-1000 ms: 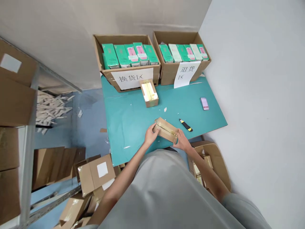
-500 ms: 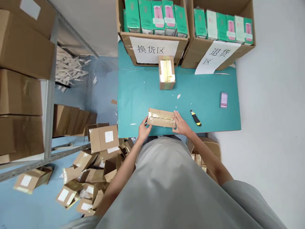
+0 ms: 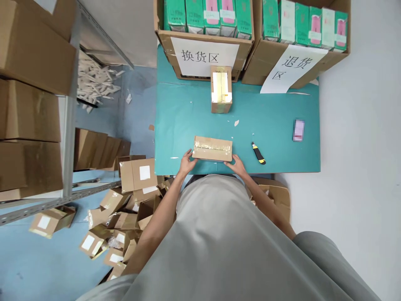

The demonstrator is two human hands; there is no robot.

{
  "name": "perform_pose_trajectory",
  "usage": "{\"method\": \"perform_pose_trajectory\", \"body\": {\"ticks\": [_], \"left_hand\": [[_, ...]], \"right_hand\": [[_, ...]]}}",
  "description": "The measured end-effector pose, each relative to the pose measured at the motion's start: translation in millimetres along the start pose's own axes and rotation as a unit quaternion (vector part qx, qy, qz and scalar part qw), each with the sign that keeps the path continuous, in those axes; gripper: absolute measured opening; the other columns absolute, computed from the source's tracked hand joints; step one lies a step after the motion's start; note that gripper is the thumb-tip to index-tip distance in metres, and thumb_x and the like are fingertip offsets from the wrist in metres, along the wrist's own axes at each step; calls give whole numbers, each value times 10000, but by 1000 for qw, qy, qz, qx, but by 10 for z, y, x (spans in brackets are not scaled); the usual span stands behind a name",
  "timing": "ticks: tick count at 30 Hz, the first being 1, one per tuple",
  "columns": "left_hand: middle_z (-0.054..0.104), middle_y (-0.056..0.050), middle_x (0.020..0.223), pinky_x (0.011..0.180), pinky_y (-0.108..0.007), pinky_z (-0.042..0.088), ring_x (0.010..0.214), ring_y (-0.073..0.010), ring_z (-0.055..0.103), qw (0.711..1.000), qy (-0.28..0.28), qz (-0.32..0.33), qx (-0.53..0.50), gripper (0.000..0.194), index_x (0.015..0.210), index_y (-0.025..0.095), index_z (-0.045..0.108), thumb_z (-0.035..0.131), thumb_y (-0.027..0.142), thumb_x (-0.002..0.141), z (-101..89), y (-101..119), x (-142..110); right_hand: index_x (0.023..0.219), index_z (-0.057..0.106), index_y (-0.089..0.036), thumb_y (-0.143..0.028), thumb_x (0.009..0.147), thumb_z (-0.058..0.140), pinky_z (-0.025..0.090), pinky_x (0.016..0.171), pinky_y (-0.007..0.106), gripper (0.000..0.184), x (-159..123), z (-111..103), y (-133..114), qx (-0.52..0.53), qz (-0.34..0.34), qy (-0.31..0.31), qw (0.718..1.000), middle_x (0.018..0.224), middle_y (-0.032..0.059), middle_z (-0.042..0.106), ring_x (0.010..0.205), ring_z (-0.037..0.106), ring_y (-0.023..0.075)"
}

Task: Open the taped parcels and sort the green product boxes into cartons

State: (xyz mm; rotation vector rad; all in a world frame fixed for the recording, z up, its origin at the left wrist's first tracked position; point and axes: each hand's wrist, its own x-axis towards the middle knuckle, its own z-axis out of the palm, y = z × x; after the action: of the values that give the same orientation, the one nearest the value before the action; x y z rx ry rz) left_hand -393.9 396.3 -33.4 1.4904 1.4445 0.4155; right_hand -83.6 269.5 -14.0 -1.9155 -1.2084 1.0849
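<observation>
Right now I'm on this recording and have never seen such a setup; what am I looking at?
There is no machine: one camera worn on a person's head looks down at their bare hands. The left hand and right hand hold a taped cardboard box by its near corners, over a teal tabletop. Whether it is lifted, I can't tell. To its right lies a black-and-yellow utility knife; farther right, a small item is pixelated. Beyond, a second taped box stands before the left carton. That and the right carton contain mostly green packages.
</observation>
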Motion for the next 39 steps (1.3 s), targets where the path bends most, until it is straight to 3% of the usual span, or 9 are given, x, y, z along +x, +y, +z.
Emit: {"method": "perform_pose_trajectory", "body": {"ticks": [5,9,13,17,20,23,29,35,39], "left_hand": [[645,-167,1640,1306,-522,480,1547,-364,593,999,37,-23,-32,274,1078,197,873,761,370,896,-121,188,-19],[707,-156,1565,1312,-512,470,1483,-358,643,998,32,-45,-17,251,944,211,866,791,448,910,-80,254,-52],[760,-184,1475,1239,-488,535,1434,-358,687,996,19,-80,-34,340,982,201,867,744,516,947,14,169,-109],[833,-136,1346,1274,-500,512,1390,-334,718,994,9,-93,-62,390,1034,212,870,609,502,1020,46,-8,-232],[864,-128,1254,1213,-537,570,1284,-353,773,992,-6,-106,-68,301,1061,212,875,672,402,943,82,-112,-355],[870,-120,1236,1154,-534,618,1232,-356,795,991,-25,-104,-77,292,1087,214,878,752,327,849,152,-151,-455],[849,-152,1276,1154,-528,622,1220,-359,796,992,-15,-91,-88,290,1091,180,880,791,303,844,187,-72,-493],[842,-119,1146,1092,-447,637,1104,-298,791,993,56,-29,-97,323,1101,178,897,788,442,950,-37,190,-397],[836,-85,1027,1010,-394,642,1032,-272,773,992,103,-10,-77,383,1052,187,907,758,533,989,-179,348,-340]], "right_hand": [[1219,846,-210,-679,962,648,587,1106,462,571,98,-109,-91,37,15,64,997,1248,139,795,1182,738,333],[1049,868,-223,-684,965,633,590,1063,456,524,198,-137,-98,1,54,59,997,1089,116,819,1083,741,323],[934,839,-232,-716,990,579,594,1049,473,552,191,-174,-8,-17,82,44,996,1029,113,843,1065,752,334],[911,823,-217,-712,1011,483,585,1100,521,609,47,-247,153,-2,91,59,994,1107,163,858,1129,776,369],[1011,849,-198,-678,949,587,596,1102,541,550,-96,-250,223,0,95,50,994,1140,179,860,1122,790,368],[1040,864,-211,-669,893,668,623,1061,542,519,-205,-200,212,-3,92,26,995,1061,127,869,1037,795,347],[936,874,-215,-725,851,731,631,1042,541,537,-211,-195,51,4,84,30,996,1023,111,876,1030,799,368],[927,897,-210,-715,872,778,598,1110,549,521,-43,-377,-283,18,41,83,996,1035,131,890,1026,811,370],[908,890,-205,-701,927,753,634,1032,502,515,59,-437,-482,25,28,81,996,988,120,890,984,818,352]]}}
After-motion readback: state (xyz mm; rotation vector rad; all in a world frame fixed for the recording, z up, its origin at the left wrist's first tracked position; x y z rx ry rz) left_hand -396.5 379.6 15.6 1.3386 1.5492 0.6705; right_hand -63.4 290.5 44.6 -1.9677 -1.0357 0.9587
